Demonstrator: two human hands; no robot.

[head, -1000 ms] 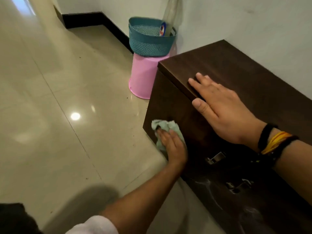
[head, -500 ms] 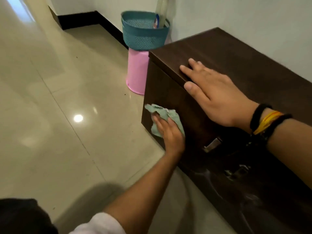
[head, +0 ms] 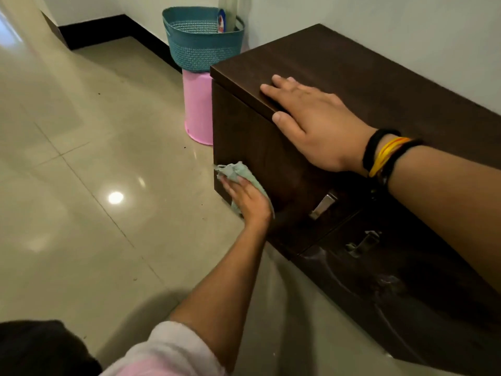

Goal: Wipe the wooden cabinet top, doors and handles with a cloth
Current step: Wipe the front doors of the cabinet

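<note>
The left hand [head: 248,198] presses a crumpled pale green cloth [head: 238,173] flat against the front door of the dark brown wooden cabinet [head: 352,77], low down near the door's left edge. Its fingers [head: 230,185] lie nearly straight and close together over the cloth, which bunches out above the fingertips and trails along the side of the palm. The right hand [head: 314,123] rests palm-down on the cabinet top near the front left corner, fingers straight and slightly spread, the thumb lying along the front edge. Black and yellow wristbands [head: 385,153] circle the right wrist.

Two metal door handles [head: 322,206] sit on the cabinet front, one to the right of the cloth and another lower right on the neighbouring door, where pale smears show on the dark surface. The cabinet stands against a white wall [head: 406,25] on a glossy beige tiled floor [head: 95,158]. Just beyond its left end, a teal woven plastic basket [head: 200,42] sits on top of an upturned pink plastic bucket [head: 198,107]. A bottle with a blue label [head: 222,21] stands in the basket.
</note>
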